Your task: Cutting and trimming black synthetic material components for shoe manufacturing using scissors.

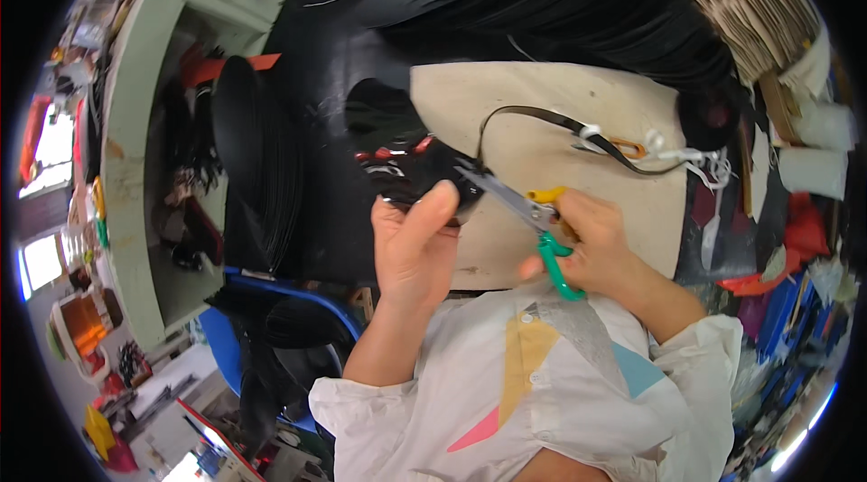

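Note:
My left hand (417,234) grips the lower end of a glossy black piece (386,112), thumb on top. The piece is rounded, narrows in the middle and carries red glints; its exact kind is unclear. In my right hand (591,234) is a pair of scissors (519,202) with one green and one yellow handle. Their blades point up and left, with the tips at the right edge of the black piece. Whether the blades touch it I cannot tell. A thin dark strap (542,112) curves over a beige board (578,184) beyond the scissors.
Stacked black sheets (578,4) line the far side, with a pile of beige pieces (754,8) at the far right. On the left, a pale green open cabinet (135,157) with round buttons stands beside more black sheets (248,166). A blue crate (221,338) sits below.

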Tool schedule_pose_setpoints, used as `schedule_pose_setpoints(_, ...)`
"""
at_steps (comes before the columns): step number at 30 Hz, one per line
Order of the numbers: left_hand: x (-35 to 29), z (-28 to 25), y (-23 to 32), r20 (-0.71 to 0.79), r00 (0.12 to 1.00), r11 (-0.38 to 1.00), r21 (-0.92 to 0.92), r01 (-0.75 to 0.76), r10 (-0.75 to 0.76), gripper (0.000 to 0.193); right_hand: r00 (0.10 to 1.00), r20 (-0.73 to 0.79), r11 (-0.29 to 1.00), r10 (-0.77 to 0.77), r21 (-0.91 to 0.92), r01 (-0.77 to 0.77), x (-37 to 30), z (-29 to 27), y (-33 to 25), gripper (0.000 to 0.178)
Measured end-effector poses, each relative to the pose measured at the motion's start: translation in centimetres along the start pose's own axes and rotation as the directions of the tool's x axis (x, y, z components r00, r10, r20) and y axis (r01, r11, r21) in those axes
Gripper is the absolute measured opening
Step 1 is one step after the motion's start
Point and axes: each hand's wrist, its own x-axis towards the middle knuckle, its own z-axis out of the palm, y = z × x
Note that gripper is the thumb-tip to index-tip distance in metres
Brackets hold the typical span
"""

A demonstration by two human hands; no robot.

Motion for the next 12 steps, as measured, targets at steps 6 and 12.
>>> schedule_pose_setpoints(6, 1.2, -0.8, 6.7, 0.16, 0.818, 0.629, 0.564, -0.535, 0.553, 0.027, 0.997, 0.02, 0.973, 0.079, -0.217, -0.073, -2.7, 1.1, 2.5, 0.047)
schedule_pose_setpoints(12, 6.6, -16.8, 17.8, 0.415, 0.724, -0.596, 0.803, -0.007, 0.551, 0.033, 0.903, 0.427, 0.962, 0.041, -0.26, 0.079, -1.2, -0.9, 0.1, 0.039)
